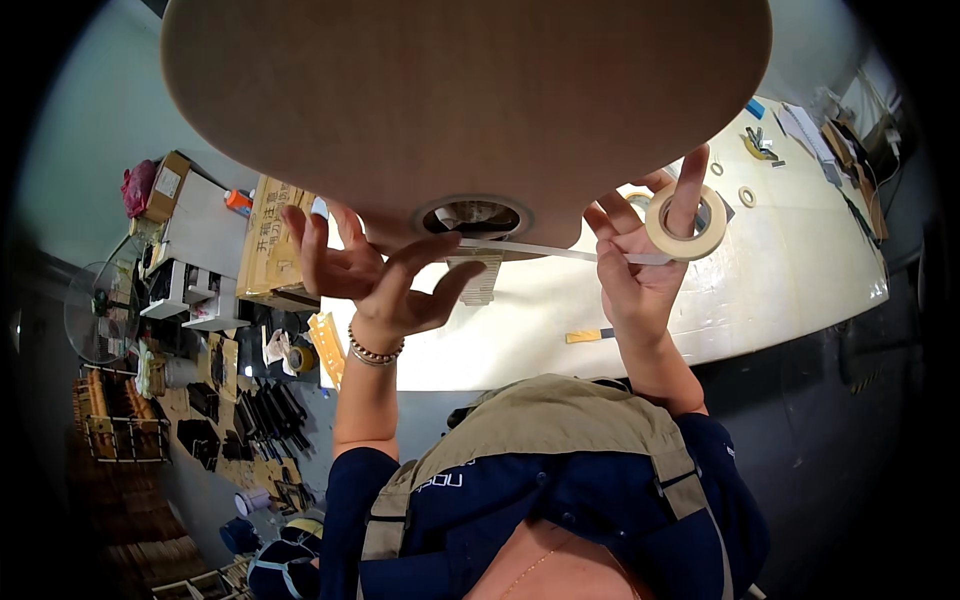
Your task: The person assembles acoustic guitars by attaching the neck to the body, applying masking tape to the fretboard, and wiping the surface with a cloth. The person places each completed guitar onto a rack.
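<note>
A large pale wooden guitar body (470,110) fills the top of the view, its round sound hole (472,217) near the lower edge. My left hand (370,270) has its fingers spread. One fingertip rests on the end of a pale tape strip (545,250) by the sound hole, while other fingers reach up at the body's edge. My right hand (645,255) carries a roll of masking tape (688,222), with a finger through its core. Between the two hands the strip runs taut. Some right fingertips are hidden behind the body.
Under the body lies a white-topped table (500,350), with a pale ribbed piece (480,285) and a yellow strip (588,337) on it. Small rings (747,196) and papers (805,135) sit at the far right. Left are a cardboard box (272,240) and a fan (100,305).
</note>
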The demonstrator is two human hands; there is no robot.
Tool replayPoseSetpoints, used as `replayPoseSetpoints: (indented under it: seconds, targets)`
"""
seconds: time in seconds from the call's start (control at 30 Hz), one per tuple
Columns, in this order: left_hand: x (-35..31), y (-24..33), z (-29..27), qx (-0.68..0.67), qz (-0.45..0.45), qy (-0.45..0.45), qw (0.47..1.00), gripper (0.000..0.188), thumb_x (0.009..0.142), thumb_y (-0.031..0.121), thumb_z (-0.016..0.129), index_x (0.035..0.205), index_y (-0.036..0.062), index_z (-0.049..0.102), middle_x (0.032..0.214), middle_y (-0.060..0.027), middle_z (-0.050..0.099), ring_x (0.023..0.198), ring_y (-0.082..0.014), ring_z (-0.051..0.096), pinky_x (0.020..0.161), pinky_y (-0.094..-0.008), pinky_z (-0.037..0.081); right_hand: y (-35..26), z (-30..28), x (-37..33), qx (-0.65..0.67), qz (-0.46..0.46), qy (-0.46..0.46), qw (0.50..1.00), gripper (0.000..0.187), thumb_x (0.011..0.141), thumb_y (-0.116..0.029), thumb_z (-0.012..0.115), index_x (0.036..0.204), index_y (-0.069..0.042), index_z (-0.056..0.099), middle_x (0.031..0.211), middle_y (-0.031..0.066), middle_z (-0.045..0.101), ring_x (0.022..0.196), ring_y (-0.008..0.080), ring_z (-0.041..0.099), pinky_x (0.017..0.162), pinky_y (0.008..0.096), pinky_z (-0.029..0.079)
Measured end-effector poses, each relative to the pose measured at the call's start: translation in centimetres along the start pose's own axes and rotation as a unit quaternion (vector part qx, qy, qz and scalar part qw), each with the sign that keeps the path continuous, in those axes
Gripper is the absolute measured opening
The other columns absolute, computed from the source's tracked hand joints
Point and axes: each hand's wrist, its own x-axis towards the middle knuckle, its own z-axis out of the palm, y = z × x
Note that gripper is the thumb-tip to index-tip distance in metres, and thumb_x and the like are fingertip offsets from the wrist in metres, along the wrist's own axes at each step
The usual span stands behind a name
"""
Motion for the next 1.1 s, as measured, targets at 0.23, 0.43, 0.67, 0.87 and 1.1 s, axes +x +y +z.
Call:
replayPoseSetpoints:
  seconds: [0.23, 0.43, 0.67, 0.87, 1.1]
  targets:
    - [-0.1, -0.9, 0.1, -0.004, 0.022, -0.016, 1.000, 0.017, 0.065, 0.035, 0.081, 0.078, 0.0296, 0.071, 0.140, -0.0176, 0.023, 0.136, -0.0346, 0.015, 0.112, -0.0575, 0.011, 0.4, 0.1, 0.0, -0.017, -0.026, -0.005, 1.000, 0.085, 0.077, 0.013, 0.040, 0.148, -0.015, 0.002, 0.130, 0.0122, 0.031, 0.119, 0.0266, 0.049, 0.094, 0.0405, 0.047]
    - [-0.2, -0.6, 0.1, -0.023, 0.016, -0.012, 1.000, 0.018, 0.065, 0.031, 0.081, 0.081, 0.0312, 0.072, 0.135, -0.0146, 0.026, 0.135, -0.0367, 0.015, 0.110, -0.0574, 0.022, 0.4, -0.2, 0.1, -0.016, -0.031, -0.029, 0.999, 0.085, 0.079, 0.011, 0.041, 0.148, -0.014, -0.002, 0.127, 0.0119, 0.034, 0.117, 0.0248, 0.050, 0.094, 0.0400, 0.046]
    - [-1.1, -0.3, 0.9, -0.033, 0.097, -0.004, 0.995, 0.019, 0.071, 0.020, 0.077, 0.084, 0.0263, 0.066, 0.118, -0.0015, 0.052, 0.130, -0.0298, 0.030, 0.106, -0.0588, 0.031, 0.2, -0.4, 0.2, -0.020, -0.025, -0.022, 0.999, 0.087, 0.078, 0.011, 0.041, 0.148, -0.012, -0.005, 0.124, 0.0119, 0.037, 0.117, 0.0245, 0.049, 0.099, 0.0409, 0.043]
    - [-0.9, 0.7, 1.1, -0.093, 0.034, -0.037, 0.994, 0.017, 0.075, 0.013, 0.071, 0.087, 0.0192, 0.062, 0.086, 0.0082, 0.070, 0.102, -0.0167, 0.056, 0.104, -0.0525, 0.028, -0.8, -0.8, 1.0, -0.106, -0.031, -0.038, 0.993, 0.089, 0.078, 0.012, 0.045, 0.147, -0.010, -0.007, 0.122, 0.0144, 0.038, 0.112, 0.0255, 0.054, 0.094, 0.0357, 0.049]
    - [0.2, 2.4, 0.0, -0.003, 0.025, -0.111, 0.994, 0.029, 0.076, 0.016, 0.068, 0.104, 0.0212, 0.069, 0.084, 0.0085, 0.069, 0.097, -0.0143, 0.051, 0.102, -0.0508, 0.033, -2.4, -1.3, 1.9, -0.261, -0.030, -0.021, 0.965, 0.091, 0.082, 0.004, 0.055, 0.147, -0.008, -0.007, 0.121, 0.0210, 0.045, 0.100, 0.0277, 0.061, 0.085, 0.0378, 0.053]
